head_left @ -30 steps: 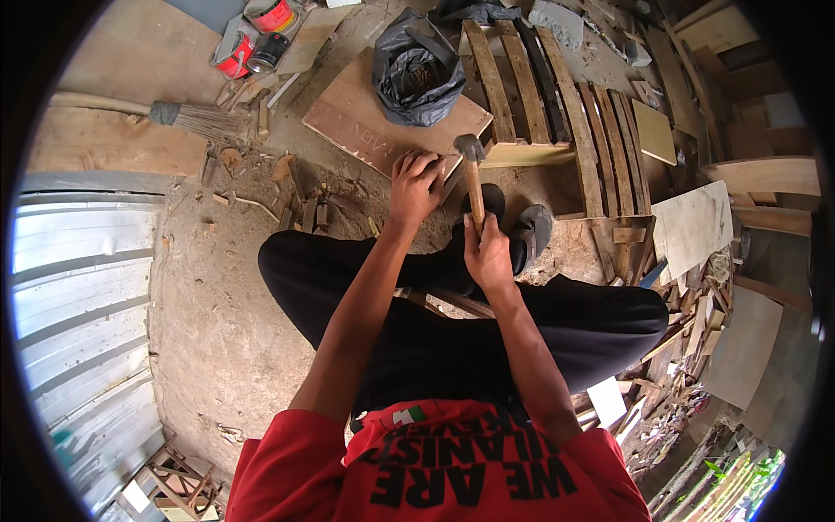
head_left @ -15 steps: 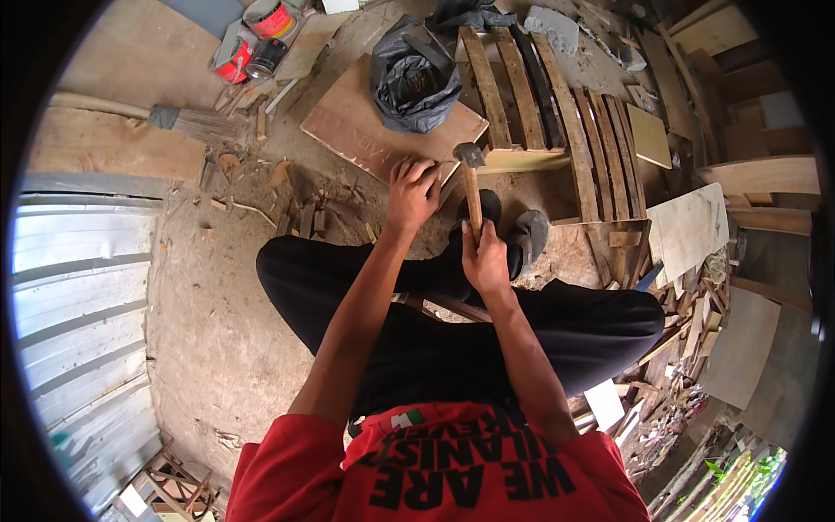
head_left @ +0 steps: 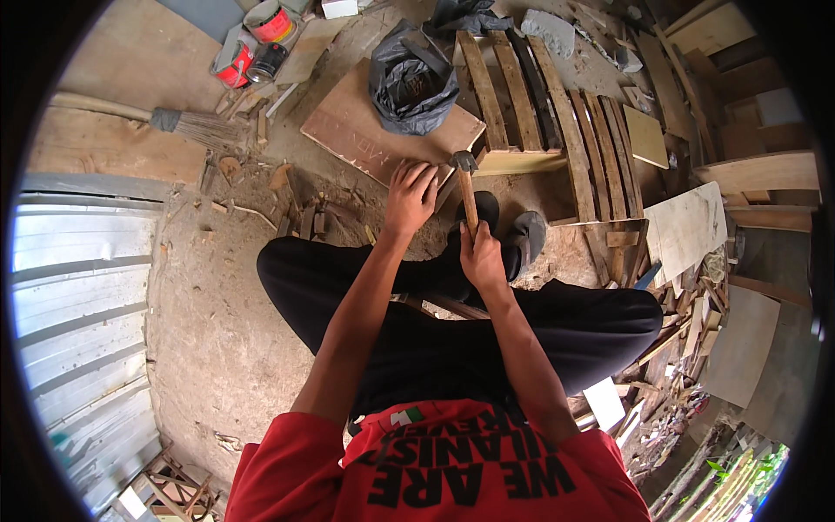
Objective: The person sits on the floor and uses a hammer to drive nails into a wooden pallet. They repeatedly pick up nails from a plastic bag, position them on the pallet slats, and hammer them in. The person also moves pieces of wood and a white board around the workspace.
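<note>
The right hand (head_left: 481,254) is wrapped round the smooth wooden handle of a hammer (head_left: 469,198), which stands up between the hand and the board (head_left: 352,135), its dark, blunt head just beside the left fingertips at the board's near right edge. The left hand (head_left: 410,198) lies with bent fingers over that edge; whether they pinch anything I cannot tell. The board is flat, brown and scuffed, with pale scratches. On it sits a crumpled, glossy black plastic bag (head_left: 413,83), its mouth roundish. Rough, straight wooden slats (head_left: 570,143) lie to the right, above gritty, dusty floor (head_left: 230,304).
</note>
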Available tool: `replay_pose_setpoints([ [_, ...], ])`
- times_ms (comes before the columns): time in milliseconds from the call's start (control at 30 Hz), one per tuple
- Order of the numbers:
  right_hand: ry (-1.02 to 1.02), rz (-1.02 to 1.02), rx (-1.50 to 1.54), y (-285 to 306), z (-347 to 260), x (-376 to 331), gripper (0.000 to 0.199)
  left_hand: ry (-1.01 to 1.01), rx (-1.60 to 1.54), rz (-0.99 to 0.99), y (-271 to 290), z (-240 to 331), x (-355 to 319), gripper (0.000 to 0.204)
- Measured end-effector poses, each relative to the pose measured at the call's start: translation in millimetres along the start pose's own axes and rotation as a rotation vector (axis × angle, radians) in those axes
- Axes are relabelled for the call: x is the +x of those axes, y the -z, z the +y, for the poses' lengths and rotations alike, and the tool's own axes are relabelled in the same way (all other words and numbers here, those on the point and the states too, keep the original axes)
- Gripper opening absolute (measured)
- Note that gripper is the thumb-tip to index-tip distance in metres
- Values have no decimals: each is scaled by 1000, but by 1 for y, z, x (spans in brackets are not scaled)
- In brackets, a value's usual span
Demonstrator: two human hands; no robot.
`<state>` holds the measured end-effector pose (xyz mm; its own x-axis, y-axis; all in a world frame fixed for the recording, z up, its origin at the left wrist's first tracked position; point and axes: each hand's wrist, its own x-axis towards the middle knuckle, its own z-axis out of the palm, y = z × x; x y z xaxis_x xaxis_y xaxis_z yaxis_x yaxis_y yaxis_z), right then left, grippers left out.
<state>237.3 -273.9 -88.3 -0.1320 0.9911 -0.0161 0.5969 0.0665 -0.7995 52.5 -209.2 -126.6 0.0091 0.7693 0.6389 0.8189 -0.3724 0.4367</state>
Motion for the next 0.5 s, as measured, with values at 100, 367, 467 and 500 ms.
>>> replay_pose_setpoints([
  [100, -20, -4, 17, 0, -1, 0, 24, -22, 5, -21, 3, 1, -1, 22],
  [367, 70, 21, 94, 8, -31, -3, 22, -22, 37, -61, 13, 10, 2, 29],
  [467, 89, 33, 85, 3, -24, -4, 21, -22, 51, -78, 13, 12, 3, 32],
  [500, 89, 32, 73, 1, -20, -7, 21, -17, 65, -90, 14, 14, 0, 32],
])
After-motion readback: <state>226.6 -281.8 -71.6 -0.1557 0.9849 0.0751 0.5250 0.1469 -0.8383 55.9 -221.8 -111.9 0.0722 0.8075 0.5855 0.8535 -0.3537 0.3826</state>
